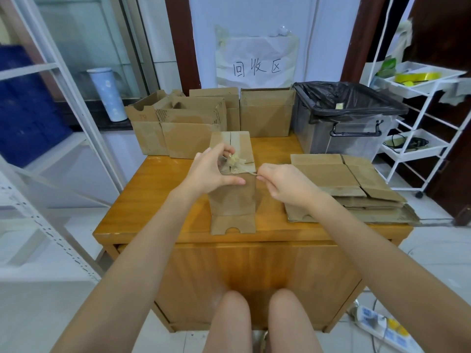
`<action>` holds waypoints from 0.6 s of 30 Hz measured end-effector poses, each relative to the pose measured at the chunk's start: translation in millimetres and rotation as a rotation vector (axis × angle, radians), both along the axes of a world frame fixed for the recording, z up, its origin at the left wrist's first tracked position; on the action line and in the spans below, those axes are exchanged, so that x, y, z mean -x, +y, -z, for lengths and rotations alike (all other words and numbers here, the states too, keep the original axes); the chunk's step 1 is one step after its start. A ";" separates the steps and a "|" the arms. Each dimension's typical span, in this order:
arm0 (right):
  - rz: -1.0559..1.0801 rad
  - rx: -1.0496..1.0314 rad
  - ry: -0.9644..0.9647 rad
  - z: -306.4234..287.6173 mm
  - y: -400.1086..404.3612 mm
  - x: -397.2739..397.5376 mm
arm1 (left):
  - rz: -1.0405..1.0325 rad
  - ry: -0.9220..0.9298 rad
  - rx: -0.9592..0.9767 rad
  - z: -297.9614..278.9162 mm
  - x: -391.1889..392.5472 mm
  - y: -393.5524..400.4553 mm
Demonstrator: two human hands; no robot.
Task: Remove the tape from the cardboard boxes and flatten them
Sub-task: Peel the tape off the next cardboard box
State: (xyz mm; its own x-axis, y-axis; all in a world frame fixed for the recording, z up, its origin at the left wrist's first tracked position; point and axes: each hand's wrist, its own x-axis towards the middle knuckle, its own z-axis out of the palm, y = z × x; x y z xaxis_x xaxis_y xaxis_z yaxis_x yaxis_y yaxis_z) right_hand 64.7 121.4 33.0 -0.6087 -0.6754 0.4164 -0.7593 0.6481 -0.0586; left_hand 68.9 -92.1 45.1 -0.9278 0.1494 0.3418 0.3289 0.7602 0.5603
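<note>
A flattened cardboard box (233, 200) lies lengthwise in the middle of the wooden table (163, 200). My left hand (209, 171) holds a crumpled wad of yellowish tape (235, 159) between its fingertips, and its thumb presses on the box. My right hand (283, 183) pinches a thin strip of tape (248, 173) that stretches from the box's seam to my fingers. Both hands hover over the middle of the box.
Several upright cardboard boxes (193, 128) stand at the table's back. A stack of flattened boxes (344, 184) lies at the right. A bin lined with a black bag (349, 118) stands at the back right, beside a white trolley (418, 138). A power strip (382, 327) lies on the floor.
</note>
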 end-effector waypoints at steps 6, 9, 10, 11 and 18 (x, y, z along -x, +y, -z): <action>-0.066 -0.077 0.215 -19.9 10.4 5.8 | 0.150 -0.033 -0.031 -2.8 6.4 -14.7; -0.064 -0.138 0.256 -28.5 12.6 5.8 | 0.160 -0.038 -0.096 -4.0 3.7 -11.6; -0.059 -0.149 0.261 -31.3 13.1 5.6 | 0.161 -0.039 -0.126 -4.6 2.8 -10.1; -0.059 -0.157 0.264 -33.7 13.2 5.3 | 0.163 -0.039 -0.149 -4.8 2.1 -9.2; 0.027 -0.070 0.255 -63.4 -1.2 11.1 | 0.163 -0.045 -0.192 -3.2 6.4 -7.4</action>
State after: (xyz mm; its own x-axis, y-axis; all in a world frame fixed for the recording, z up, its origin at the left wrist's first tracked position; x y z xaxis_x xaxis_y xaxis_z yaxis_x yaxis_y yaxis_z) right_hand 53.6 120.2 96.5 -0.5084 -0.6927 0.5115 -0.7259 0.6643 0.1781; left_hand 62.5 -99.5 48.3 -0.9119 0.2345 0.3369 0.4095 0.5777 0.7061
